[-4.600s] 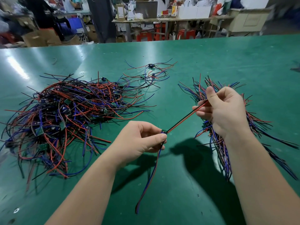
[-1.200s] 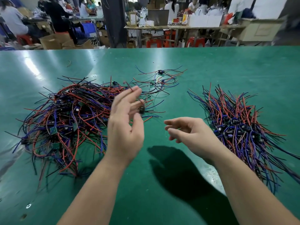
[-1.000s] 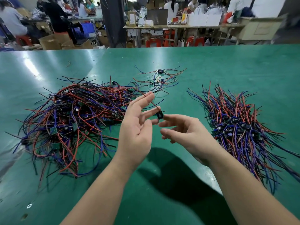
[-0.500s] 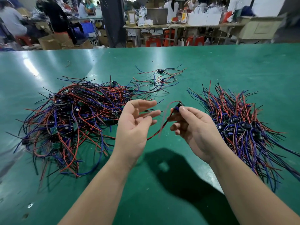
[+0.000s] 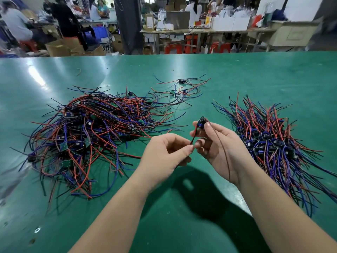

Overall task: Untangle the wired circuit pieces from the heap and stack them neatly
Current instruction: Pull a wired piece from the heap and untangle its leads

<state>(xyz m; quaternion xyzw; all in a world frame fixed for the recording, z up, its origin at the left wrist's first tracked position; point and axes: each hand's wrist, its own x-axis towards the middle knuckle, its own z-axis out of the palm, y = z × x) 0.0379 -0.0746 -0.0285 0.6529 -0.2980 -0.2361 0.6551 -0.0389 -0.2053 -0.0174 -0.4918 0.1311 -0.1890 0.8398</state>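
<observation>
Right grip (image 5: 217, 147) pinching circuit piece (image 5: 202, 121) by its board; left grip (image 5: 164, 154) pinching its red wire (image 5: 193, 138) just below, both above tabletop (image 5: 246, 73). Tangled heap (image 5: 87, 132) to my left, neat stack (image 5: 269, 143) to my right, few loose pieces (image 5: 180, 88) beyond. Piece looks light to me; leads limp, solder joints likely fragile. I'd hold board, never tug wires.

Left grip (image 5: 164, 154) now pinching red wire (image 5: 193, 138), circuit piece (image 5: 202, 121) passed into right grip (image 5: 217, 145)
</observation>
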